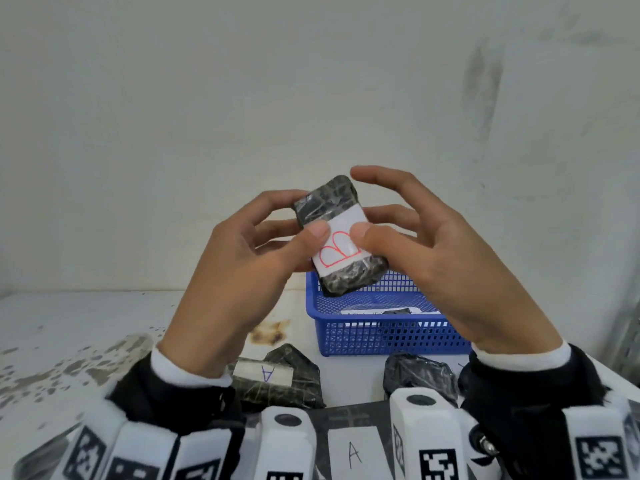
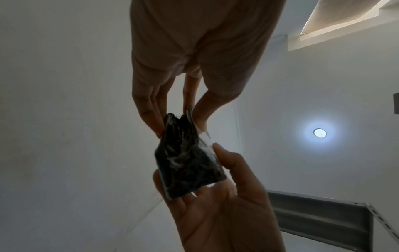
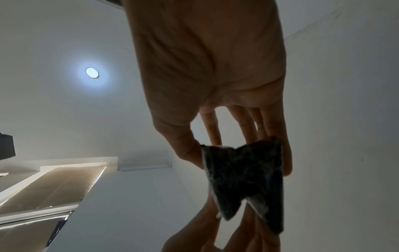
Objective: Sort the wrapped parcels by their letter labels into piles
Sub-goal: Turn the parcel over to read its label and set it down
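A dark wrapped parcel with a white label bearing a red letter B is held up in the air between both hands. My left hand pinches its left side, thumb on the label and fingers behind. My right hand pinches the right side with the thumb on the label; its index finger is raised free above the parcel. From below, the parcel shows dark between the fingers in the left wrist view, and the same parcel in the right wrist view.
A blue mesh basket with more labelled parcels stands on the white table behind the hands. A parcel labelled A and an unlabelled-side dark parcel lie near the front. A paper marked A lies at the table's front edge.
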`<move>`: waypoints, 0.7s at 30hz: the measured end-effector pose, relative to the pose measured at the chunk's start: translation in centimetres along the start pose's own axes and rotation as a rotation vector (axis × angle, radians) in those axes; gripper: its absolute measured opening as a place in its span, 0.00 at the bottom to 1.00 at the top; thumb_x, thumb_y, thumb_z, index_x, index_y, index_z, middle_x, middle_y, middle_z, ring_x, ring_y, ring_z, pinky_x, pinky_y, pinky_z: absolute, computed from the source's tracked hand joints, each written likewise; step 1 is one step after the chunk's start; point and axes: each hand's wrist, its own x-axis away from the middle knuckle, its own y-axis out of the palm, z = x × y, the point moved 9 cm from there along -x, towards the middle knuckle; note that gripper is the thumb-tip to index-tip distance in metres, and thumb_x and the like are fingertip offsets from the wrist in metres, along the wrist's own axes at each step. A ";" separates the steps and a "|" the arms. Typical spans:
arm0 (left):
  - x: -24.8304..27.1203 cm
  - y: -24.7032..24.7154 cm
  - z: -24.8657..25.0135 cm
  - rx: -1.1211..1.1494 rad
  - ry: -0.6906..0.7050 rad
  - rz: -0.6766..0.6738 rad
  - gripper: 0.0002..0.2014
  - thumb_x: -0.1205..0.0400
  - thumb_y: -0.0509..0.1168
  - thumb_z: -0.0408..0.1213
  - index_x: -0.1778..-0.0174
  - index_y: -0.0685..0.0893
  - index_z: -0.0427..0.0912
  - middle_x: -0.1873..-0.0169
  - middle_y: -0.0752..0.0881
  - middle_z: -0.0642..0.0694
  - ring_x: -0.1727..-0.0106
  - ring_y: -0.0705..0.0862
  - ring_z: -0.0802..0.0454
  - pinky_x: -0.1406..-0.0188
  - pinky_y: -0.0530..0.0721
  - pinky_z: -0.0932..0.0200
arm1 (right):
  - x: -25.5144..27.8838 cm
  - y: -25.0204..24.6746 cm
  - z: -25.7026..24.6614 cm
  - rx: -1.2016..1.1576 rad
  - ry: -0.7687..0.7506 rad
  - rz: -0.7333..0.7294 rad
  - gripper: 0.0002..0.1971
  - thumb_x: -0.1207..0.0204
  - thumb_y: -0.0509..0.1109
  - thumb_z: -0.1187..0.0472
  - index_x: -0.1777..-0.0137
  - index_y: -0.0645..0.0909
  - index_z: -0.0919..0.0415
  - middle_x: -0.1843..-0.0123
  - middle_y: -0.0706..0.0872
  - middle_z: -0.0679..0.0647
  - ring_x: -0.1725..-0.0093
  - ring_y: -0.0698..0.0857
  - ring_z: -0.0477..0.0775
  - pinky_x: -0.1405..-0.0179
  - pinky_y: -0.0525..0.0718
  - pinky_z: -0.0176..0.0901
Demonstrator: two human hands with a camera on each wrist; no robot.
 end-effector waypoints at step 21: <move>-3.2 4.9 -4.3 -0.232 -0.151 -0.126 0.07 0.18 0.68 0.39 0.48 0.86 0.40 0.57 0.91 0.44 0.64 0.89 0.58 0.63 0.88 0.63 | -1.4 -6.7 4.0 0.242 0.308 -0.067 0.18 0.25 0.78 0.62 0.37 0.84 0.45 0.55 0.91 0.51 0.56 0.91 0.55 0.49 0.92 0.50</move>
